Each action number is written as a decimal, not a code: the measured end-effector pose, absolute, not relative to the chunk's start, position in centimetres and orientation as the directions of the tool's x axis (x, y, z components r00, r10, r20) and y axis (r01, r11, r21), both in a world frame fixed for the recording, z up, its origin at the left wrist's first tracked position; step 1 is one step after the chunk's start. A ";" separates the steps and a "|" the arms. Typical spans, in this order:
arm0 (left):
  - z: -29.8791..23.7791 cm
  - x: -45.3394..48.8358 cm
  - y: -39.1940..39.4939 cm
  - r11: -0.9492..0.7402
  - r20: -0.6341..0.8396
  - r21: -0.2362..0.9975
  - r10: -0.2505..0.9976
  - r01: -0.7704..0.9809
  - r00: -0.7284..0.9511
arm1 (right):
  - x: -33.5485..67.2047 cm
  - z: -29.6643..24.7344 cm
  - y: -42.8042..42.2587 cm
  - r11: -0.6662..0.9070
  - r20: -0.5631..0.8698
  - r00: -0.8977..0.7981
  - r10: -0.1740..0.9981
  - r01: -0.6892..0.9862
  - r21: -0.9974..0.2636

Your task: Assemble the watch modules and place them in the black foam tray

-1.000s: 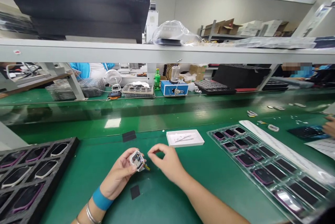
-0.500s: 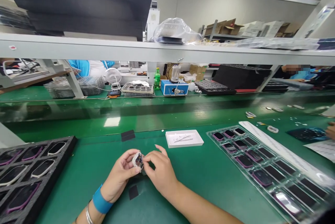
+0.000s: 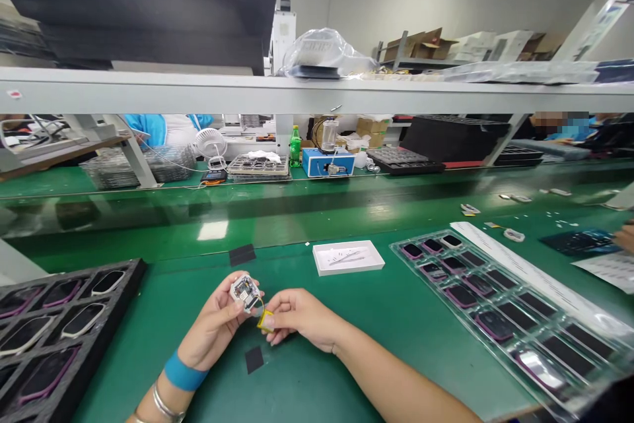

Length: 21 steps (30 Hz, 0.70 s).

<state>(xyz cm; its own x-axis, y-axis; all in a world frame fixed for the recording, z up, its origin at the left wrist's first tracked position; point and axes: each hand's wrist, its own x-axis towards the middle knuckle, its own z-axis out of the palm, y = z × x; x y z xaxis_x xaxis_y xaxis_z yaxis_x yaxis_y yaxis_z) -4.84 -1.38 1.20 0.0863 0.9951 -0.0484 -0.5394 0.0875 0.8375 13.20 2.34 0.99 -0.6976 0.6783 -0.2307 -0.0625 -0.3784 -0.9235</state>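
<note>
My left hand (image 3: 214,327) is closed round a small white watch-like casing (image 3: 244,291) with its circuit board facing up. My right hand (image 3: 300,319) pinches a small yellow-wrapped part (image 3: 265,321) that hangs from the casing by thin wires. Both hands hover just above the green bench (image 3: 347,350), close together. A small black square pad (image 3: 254,359) lies on the bench under them.
A black foam tray (image 3: 64,327) of watch casings lies at the left. A clear plastic tray (image 3: 500,307) with dark screens stretches to the right. A white shallow tray (image 3: 347,257) and a second black pad (image 3: 242,255) lie ahead. Another person's hand (image 3: 625,237) shows at the far right.
My right hand closed in on the casing, then drew the yellow part out and down to the right of it. My left hand tilted the casing upward.
</note>
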 end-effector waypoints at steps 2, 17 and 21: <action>1.3 -5.0 -1.3 0.095 -0.063 0.839 0.995 -0.535 0.078 | 13.7 1.7 2.5 -0.365 -0.189 -0.697 0.692 -0.112 -0.924; 1.1 -3.3 -1.7 0.434 -0.315 0.851 0.872 -0.296 0.374 | 14.5 3.5 1.7 0.494 0.362 -0.505 0.783 0.151 -0.856; 1.4 -2.8 -1.9 0.416 -0.311 0.860 0.886 -0.294 0.345 | 14.1 2.9 1.9 0.520 0.386 -0.469 0.795 0.199 -0.830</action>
<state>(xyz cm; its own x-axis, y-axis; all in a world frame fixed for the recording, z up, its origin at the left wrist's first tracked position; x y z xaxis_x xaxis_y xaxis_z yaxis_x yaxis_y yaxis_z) -2.85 -1.85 1.42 0.3447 0.8857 -0.3110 -0.2937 0.4164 0.8604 14.12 1.89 2.89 -0.4685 0.7948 0.3858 0.1989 0.5204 -0.8304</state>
